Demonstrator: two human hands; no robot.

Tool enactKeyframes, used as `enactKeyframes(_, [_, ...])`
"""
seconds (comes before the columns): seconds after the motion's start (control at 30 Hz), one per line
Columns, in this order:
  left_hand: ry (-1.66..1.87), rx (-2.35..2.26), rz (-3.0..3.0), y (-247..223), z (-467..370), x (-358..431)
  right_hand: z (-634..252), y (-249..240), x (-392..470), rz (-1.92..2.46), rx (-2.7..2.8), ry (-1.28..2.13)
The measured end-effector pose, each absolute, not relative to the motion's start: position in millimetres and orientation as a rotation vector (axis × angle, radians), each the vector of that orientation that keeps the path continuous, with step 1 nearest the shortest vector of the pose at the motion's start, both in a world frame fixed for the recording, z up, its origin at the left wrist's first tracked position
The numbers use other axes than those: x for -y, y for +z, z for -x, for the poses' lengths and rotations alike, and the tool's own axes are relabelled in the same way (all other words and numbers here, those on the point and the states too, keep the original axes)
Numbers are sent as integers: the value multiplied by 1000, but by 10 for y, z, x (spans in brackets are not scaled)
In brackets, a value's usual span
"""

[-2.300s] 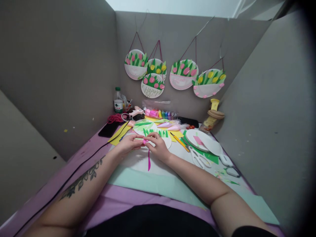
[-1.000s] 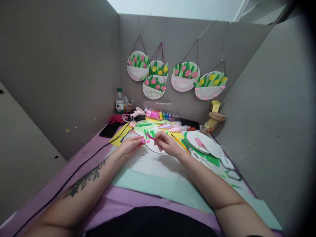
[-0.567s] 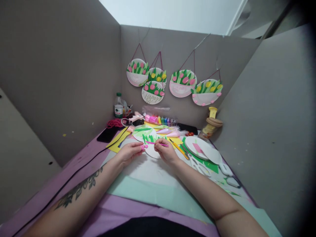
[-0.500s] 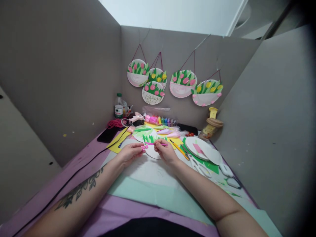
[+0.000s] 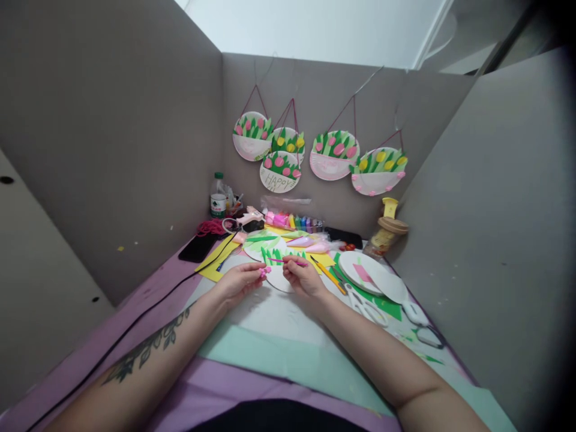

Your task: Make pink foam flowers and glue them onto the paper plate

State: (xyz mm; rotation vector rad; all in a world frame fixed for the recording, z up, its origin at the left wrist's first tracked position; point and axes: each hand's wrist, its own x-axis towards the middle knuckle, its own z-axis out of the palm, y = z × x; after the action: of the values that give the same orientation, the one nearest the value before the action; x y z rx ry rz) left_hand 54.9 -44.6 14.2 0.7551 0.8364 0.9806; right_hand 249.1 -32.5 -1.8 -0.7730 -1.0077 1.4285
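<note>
Pinched in my left hand [image 5: 243, 281] is a small pink flower-like piece [image 5: 265, 272], at the left edge of a white paper plate [image 5: 281, 281]. Green paper leaves [image 5: 272, 256] stand along the upper part of that plate. My right hand [image 5: 303, 277] grips a thin pink tool [image 5: 276, 260], whose tip points left above the leaves. The tool and the pink piece are apart. Another plate with light green leaves [image 5: 258, 245] lies just behind.
A yellow pencil-like tool [image 5: 330, 277], white scissors [image 5: 366, 306] and stacked plates [image 5: 378, 279] lie to the right. A black cable [image 5: 135, 324] crosses the left side. Decorated plates [image 5: 335, 162] hang on the back panel. A bottle [image 5: 218, 201] stands at the back left.
The thin pink tool has turned slightly in my right hand, its flat end now looking narrower. The whole view has shifted a little; both hands keep their holds.
</note>
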Motion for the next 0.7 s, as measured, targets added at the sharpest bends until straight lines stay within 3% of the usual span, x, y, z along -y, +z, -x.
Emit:
enactKeyframes(0.3, [916,-832,-776,172,-541,494,-2543,33,365,987,1495,1012])
enactKeyframes(0.7, [881,-841,-890,169,-570,523,-2446,10,347,1044,1335,1015])
